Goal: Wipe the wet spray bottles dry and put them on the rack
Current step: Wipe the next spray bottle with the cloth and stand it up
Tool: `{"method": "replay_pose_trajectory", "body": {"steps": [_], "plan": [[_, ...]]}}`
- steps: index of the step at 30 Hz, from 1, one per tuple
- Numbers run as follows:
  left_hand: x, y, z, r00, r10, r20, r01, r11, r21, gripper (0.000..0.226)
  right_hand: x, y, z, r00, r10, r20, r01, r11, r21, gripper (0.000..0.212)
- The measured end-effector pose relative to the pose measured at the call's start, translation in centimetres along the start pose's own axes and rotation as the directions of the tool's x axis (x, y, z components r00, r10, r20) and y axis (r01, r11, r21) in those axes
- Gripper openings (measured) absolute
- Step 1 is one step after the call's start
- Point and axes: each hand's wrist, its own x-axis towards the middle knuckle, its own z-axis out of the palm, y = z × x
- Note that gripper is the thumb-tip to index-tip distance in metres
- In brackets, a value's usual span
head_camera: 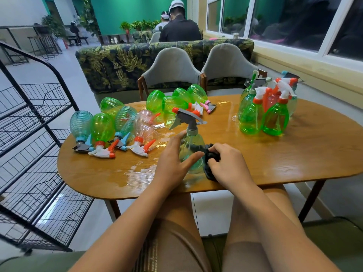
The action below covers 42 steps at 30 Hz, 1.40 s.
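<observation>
A see-through pale-green plastic spray bottle with a grey trigger head (191, 143) stood just below the frame's centre on the wet, oval wooden table (294, 150). Whether it held liquid could not be told. Its long axis ran vertically, and the orange-tipped nozzle pointed toward the upper left. The left hand (172, 156) grasped its body, thumb across the front. The right hand (227, 163) clenched a dark crumpled cloth (211, 157) against its right side. The black wire rack (39, 99) stood at the left edge.
</observation>
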Motion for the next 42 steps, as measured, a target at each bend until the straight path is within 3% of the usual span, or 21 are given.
{"method": "replay_pose_trajectory", "body": {"steps": [4, 8, 13, 19, 23, 28, 34, 42], "plan": [[0.2, -0.2, 0.0, 0.999, 0.039, -0.016, -0.038, 0.998, 0.046, 0.070, 0.3, -1.1, -0.9, 0.980, -0.116, -0.161, 0.130, 0.988, 0.080, 0.026], [0.2, -0.2, 0.1, 0.999, 0.051, -0.009, -0.051, 0.998, 0.029, 0.069, 0.1, -2.1, -1.2, 0.913, -0.266, -0.310, 0.333, 0.924, 0.188, 0.031], [0.2, -0.2, 0.0, 0.999, 0.033, 0.004, -0.033, 0.999, 0.037, 0.071, 0.1, -1.8, -0.5, 0.889, -0.295, -0.351, 0.379, 0.903, 0.202, 0.034], [0.0, -0.2, 0.0, 1.000, 0.002, -0.007, -0.002, 1.000, -0.008, 0.072, 0.2, -0.5, 0.5, 0.938, -0.213, -0.275, 0.265, 0.950, 0.166, 0.029], [-0.2, 0.0, 0.0, 0.999, -0.052, 0.009, 0.052, 0.998, -0.041, 0.071, 0.0, 0.9, 1.5, 0.993, -0.088, -0.075, 0.094, 0.992, 0.080, 0.021], [-0.3, 0.0, -0.1, 0.996, -0.079, 0.033, 0.081, 0.996, -0.038, 0.073, 0.2, 1.8, 2.3, 0.995, -0.102, 0.001, 0.102, 0.993, -0.067, 0.019], [-0.3, 0.1, -0.2, 0.995, -0.086, 0.055, 0.089, 0.995, -0.043, 0.082, 0.1, 2.2, 1.9, 0.994, -0.106, 0.012, 0.104, 0.990, 0.095, 0.016], [1.2, 0.8, -2.0, 0.976, -0.212, -0.045, 0.187, 0.928, -0.323, 0.079, 0.0, 3.1, 0.8, 0.986, 0.071, -0.152, 0.010, 0.881, 0.474, 0.022]]}}
